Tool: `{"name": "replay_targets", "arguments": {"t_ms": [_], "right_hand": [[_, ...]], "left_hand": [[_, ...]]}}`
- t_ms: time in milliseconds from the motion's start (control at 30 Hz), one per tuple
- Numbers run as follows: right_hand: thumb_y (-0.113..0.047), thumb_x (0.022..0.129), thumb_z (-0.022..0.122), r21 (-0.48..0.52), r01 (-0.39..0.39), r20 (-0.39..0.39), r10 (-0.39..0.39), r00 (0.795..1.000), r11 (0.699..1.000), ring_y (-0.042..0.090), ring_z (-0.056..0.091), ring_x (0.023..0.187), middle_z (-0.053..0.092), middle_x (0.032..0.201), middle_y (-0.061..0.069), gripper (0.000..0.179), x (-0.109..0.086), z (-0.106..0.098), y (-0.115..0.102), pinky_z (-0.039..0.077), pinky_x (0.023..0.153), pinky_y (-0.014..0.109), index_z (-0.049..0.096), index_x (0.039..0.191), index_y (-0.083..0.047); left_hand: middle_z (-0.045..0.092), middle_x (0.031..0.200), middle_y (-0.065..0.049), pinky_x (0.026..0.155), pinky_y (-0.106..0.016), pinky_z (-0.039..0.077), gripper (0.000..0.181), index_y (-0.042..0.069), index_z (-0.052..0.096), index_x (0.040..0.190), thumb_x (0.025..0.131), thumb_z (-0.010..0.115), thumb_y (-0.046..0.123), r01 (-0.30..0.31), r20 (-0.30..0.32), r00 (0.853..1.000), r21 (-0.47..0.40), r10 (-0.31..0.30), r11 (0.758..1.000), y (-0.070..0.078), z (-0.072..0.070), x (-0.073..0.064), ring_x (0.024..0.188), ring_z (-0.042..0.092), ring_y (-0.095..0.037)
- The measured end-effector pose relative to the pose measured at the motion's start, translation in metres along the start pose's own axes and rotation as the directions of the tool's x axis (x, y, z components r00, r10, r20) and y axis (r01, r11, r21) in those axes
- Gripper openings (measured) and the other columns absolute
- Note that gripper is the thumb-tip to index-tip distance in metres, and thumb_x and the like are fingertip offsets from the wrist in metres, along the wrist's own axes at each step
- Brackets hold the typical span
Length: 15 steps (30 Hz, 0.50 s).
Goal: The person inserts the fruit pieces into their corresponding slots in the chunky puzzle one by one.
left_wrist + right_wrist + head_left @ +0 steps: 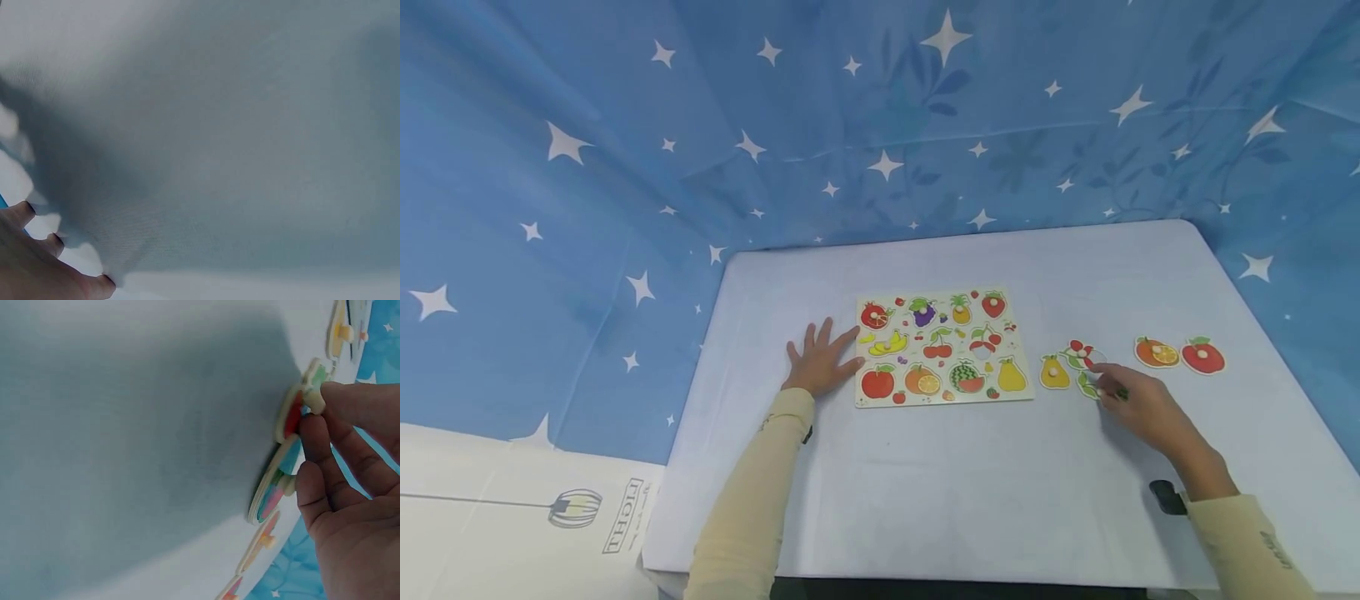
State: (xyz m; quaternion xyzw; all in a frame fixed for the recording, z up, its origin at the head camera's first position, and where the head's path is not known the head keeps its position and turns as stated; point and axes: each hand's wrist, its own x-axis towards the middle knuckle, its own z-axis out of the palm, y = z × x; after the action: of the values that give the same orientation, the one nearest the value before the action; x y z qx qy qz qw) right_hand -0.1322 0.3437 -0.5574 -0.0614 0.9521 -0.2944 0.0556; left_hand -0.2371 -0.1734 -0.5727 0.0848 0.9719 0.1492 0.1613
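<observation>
A pale fruit puzzle board (946,398) lies on the white table, printed with rows of fruit; several of its pieces have knobs. My left hand (820,362) rests with spread fingers at the board's left edge. To the right of the board, my right hand (1142,408) pinches the pale knob of a red and green fruit puzzle piece (292,415) between thumb and finger. Under the fingers is another knobbed piece (270,487), partly hidden. Beside them lies a pear piece (1055,372). The left wrist view shows fingertips (103,287) on the white cloth.
An orange piece (1157,352) and a red apple piece (1203,356) lie farther right on the table (940,492). A blue starred curtain (880,125) hangs behind. A white printed box (490,517) stands by the table's left side.
</observation>
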Motion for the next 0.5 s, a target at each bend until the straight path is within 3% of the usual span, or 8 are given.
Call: {"name": "replay_targets", "arguments": {"t_ms": [367,500], "right_hand": [[0.009,0.094,0.073,-0.009,-0.042,0.033,0.043,0.999,0.999,0.044,0.063,0.102,0.069,0.107,0.023,0.058,0.0048,0.0055,-0.0014,0.053,0.095,0.068,0.051,0.147,0.009],[0.007,0.094,0.075,0.010,-0.036,-0.016,0.036,0.999,0.999,0.043,0.064,0.101,0.070,0.108,0.024,0.059,0.0016,0.0094,-0.0028,0.054,0.093,0.068,0.051,0.147,0.006]], "left_hand": [[0.005,0.179,-0.015,0.119,-0.079,-0.001,0.074,0.035,0.033,0.170,0.105,0.057,0.061,0.004,-0.006,1.000,-0.010,-0.004,1.000,-0.0010,0.0022,0.0007,0.162,-0.004,-0.046],[0.004,0.179,-0.015,0.119,-0.079,-0.002,0.074,0.034,0.033,0.170,0.105,0.056,0.060,-0.003,-0.005,1.000,-0.018,0.003,1.000,0.0001,0.0024,-0.0005,0.162,-0.005,-0.046]]}}
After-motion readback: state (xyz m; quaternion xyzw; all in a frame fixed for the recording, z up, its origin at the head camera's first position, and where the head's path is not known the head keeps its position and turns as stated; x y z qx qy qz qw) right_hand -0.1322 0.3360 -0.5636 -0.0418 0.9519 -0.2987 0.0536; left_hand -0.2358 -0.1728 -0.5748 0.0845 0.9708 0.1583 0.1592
